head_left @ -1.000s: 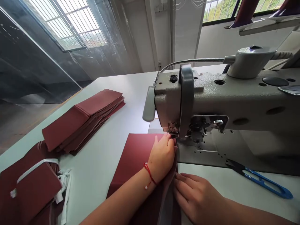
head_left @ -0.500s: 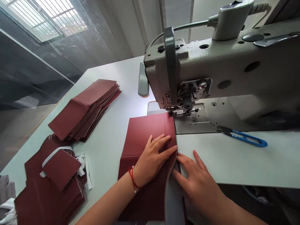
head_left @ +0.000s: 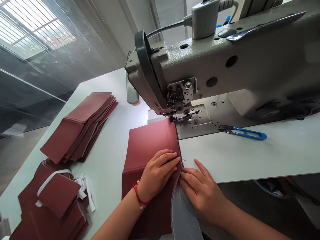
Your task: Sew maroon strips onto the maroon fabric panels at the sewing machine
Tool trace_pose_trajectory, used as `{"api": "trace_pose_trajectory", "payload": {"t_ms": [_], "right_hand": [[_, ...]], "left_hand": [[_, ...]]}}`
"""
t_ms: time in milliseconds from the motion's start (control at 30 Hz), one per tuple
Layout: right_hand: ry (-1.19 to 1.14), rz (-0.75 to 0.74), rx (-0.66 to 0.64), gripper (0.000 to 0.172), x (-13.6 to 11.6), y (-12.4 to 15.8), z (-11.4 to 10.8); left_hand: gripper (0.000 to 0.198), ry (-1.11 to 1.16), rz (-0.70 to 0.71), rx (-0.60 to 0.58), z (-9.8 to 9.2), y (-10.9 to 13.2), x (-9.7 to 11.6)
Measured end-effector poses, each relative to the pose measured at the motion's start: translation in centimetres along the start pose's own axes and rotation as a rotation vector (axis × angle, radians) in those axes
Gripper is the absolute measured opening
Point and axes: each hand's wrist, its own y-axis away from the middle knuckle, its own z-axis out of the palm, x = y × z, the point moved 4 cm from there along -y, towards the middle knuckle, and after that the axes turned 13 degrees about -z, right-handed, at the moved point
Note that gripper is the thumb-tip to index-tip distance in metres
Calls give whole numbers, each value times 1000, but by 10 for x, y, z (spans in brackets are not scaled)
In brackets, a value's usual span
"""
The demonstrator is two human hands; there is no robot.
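Note:
A maroon leather-like panel [head_left: 147, 140] lies on the table with its far right corner under the presser foot [head_left: 172, 118] of the sewing machine [head_left: 210, 66]. My left hand [head_left: 160, 173], a red string bracelet at its wrist, rests on the panel with its fingers bent together at the right edge. My right hand [head_left: 200, 190] pinches the panel's edge between thumb and fingers, its index finger raised. Below the hands the edge curls up and bares a grey backing [head_left: 185, 213]. Loose threads stick out near the right fingertips.
At the left a stack of maroon panels [head_left: 80, 123] stands beyond a pile of maroon pieces [head_left: 50, 210] with white strips. Blue-handled thread snips [head_left: 245, 132] lie on the right, against the machine bed. The white table [head_left: 250, 160] has its front edge at the right.
The view has shifted, moving the machine left in the picture. My left fingers have drawn together at the panel's edge. My right hand has turned up more of the grey backing.

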Motion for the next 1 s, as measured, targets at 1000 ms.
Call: {"api": "trace_pose_trajectory", "payload": {"t_ms": [1000], "right_hand": [[-99,308,-28,19,-18,43,3]], "left_hand": [[31,-5,-50,-15,3,-2,2]]}}
